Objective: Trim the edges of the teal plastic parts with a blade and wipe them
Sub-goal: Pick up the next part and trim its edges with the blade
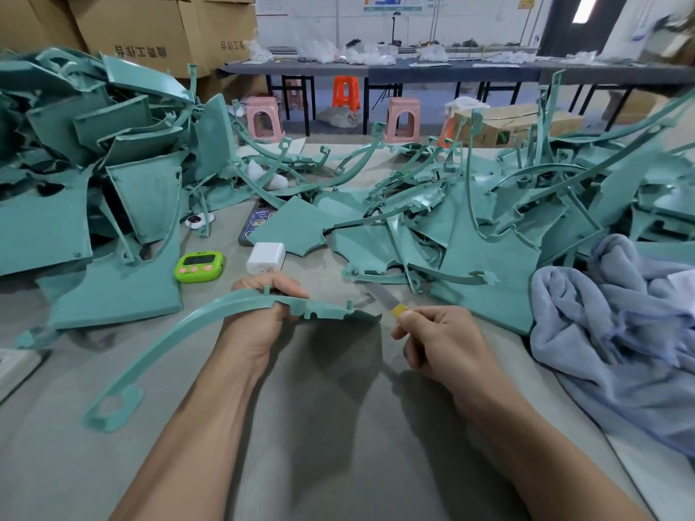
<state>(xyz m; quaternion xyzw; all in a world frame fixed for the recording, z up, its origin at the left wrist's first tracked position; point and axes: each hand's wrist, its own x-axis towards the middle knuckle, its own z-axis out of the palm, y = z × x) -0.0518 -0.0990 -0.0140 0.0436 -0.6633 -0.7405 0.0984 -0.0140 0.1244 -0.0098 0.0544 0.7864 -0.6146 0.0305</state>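
Two-handed trim. Gripping curved teal part (331,313) mid-span with left hand (259,317), above grey mat (338,426); pinching blade (380,295) in right hand (443,344), tip just beyond part's right end. Keep blade shallow, stroke away from fingers (278,285).

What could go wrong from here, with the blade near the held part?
The blade sits by the tip of the curved teal part; a slip along the edge might reach the left hand gripping it. The part, held at one spot, may flex and spoil the cut.
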